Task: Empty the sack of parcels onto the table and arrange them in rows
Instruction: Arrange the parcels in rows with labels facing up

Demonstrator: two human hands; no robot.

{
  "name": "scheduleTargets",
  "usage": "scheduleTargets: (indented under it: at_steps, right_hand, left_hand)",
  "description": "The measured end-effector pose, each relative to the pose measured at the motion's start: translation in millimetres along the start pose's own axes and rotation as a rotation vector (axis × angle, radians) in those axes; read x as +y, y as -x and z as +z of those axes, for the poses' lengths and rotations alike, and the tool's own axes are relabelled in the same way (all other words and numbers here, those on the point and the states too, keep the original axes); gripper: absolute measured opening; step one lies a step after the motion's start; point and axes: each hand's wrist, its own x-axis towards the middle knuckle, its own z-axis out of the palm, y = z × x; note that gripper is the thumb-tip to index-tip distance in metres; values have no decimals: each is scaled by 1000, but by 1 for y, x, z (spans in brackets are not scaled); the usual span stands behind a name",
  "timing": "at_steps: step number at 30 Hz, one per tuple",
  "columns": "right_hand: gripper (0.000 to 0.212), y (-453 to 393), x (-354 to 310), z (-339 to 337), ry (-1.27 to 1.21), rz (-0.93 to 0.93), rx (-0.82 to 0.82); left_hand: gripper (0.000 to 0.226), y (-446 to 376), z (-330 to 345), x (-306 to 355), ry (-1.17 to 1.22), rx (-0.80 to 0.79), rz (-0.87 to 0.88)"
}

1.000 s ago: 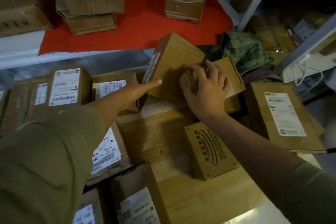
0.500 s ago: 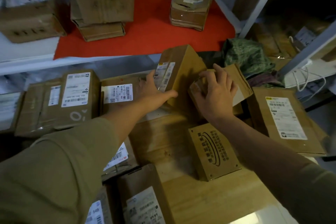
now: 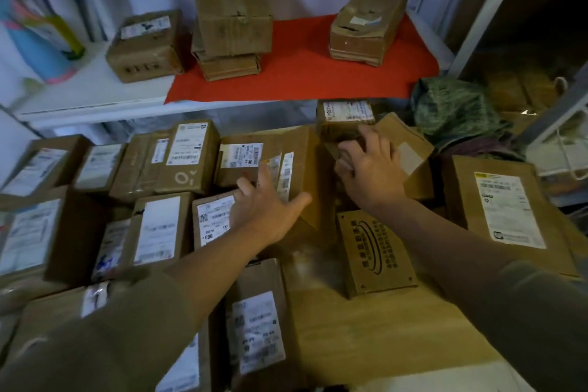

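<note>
Head view: at far left we note labelled cardboard parcels [image 3: 187, 153] packed in rows on the wooden counter [image 3: 375, 334], edges touching. Our left hand [image 3: 265, 204] lies flat, fingers straight and spread, on the side of a tilted brown box [image 3: 302, 165] bearing strip labels; it grips nothing. Just right of it, our right hand [image 3: 370, 169] rests with fingers bent over a small crumpled carton [image 3: 410, 149]; we cannot tell whether it grasps the carton. A labelled parcel [image 3: 348, 114] sits directly behind that hand. Near the right wrist lies a flat box with printed oval mark [image 3: 375, 251], and beyond it a large flat parcel [image 3: 506, 210] with a white label. A green patterned sack [image 3: 455, 111] is bunched at rear right, off the rows. Above, a white shelf [image 3: 95, 95] with a red mat [image 3: 302, 73] carries three further box stacks.
</note>
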Motion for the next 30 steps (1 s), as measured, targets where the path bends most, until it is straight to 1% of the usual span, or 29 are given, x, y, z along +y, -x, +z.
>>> scheduleTargets:
  at_steps: [4, 9, 12, 15, 18, 20, 22, 23, 25, 27, 30]
  right_hand:
    - [38, 2, 3, 0, -8, -48, -12]
    - [44, 8, 6, -3, -5, -92, -41]
    - [49, 10, 8, -5, 9, -105, -61]
    - [53, 12, 11, -7, 11, -106, -86]
    - [52, 13, 14, -7, 17, -121, -85]
    - [51, 15, 16, -6, 23, -145, -91]
    - [54, 16, 19, -5, 24, -152, -102]
    - [56, 16, 20, -6, 28, -144, -101]
    - [61, 16, 25, -7, 42, -115, -95]
    - [65, 16, 32, -8, 59, -91, -88]
    - [68, 19, 43, -9, 66, -52, -54]
  left_hand:
    - [103, 19, 11, -1, -109, -24, -69]
    - [97, 30, 27, 8, -187, -16, -151]
    - [95, 30, 34, 14, -182, -7, -198]
    - [97, 28, 41, 17, -216, -5, -210]
    - [104, 27, 48, 18, -288, -27, -207]
    - [103, 26, 50, 18, -312, 39, -154]
    - [92, 26, 51, 16, -347, 174, 15]
    - [85, 25, 52, 14, -365, 214, 117]
    - [74, 22, 53, 10, -387, 188, 254]
    - [65, 20, 52, 12, -381, 170, 252]
    - [57, 17, 45, 29, -365, 243, 182]
